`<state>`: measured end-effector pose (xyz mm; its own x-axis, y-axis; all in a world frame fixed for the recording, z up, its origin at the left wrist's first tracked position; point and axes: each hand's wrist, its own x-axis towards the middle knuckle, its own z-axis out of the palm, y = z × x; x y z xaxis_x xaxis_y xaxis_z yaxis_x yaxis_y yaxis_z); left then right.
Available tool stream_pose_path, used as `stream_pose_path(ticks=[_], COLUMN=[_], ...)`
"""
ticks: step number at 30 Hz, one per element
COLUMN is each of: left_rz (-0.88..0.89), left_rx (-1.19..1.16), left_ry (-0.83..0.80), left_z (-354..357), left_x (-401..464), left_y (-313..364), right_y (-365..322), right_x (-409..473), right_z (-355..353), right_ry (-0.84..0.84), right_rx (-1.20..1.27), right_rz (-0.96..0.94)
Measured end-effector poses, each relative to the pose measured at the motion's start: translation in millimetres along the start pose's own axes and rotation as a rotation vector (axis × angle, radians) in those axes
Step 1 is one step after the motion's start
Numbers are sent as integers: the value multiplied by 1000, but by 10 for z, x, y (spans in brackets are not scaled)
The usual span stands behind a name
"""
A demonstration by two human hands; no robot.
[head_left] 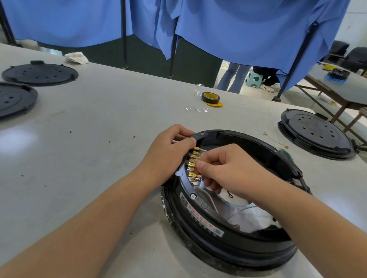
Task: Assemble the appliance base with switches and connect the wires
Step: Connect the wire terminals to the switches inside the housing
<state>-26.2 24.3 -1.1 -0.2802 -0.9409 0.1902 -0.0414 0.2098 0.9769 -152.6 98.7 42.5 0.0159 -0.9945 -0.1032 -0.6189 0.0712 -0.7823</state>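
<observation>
Two hands at brass terminals [193,164], centre frame: left hand [166,153] pinches white wire [202,150], right hand [225,168] pinches thin lead; terminals judged bendable, best gripped at crimp; appliance base [232,218] rigid.

The only print sits on a white rectangular label [200,219] stuck to the near rim of the round black plastic appliance base [229,244], lower right of centre. It carries a line of red characters with dark lines beneath, all too small and blurred to read.
</observation>
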Motion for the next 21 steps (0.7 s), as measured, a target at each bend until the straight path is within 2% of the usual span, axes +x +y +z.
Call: stream_pose_path(ticks=[11,17,21], left_rz=[-10,-66,-108], left_rx=[12,4,-10], left_ry=[-9,6,-9], left_z=[-44,-58,-84], left_x=[-24,-47,-64], left_y=[36,63,111], right_y=[25,22,55], right_x=[-42,-127,-185], right_z=[-14,-171,-449], right_ry=[21,169,224], right_rx=[54,-52,-12], right_rz=[-2,-70,-87])
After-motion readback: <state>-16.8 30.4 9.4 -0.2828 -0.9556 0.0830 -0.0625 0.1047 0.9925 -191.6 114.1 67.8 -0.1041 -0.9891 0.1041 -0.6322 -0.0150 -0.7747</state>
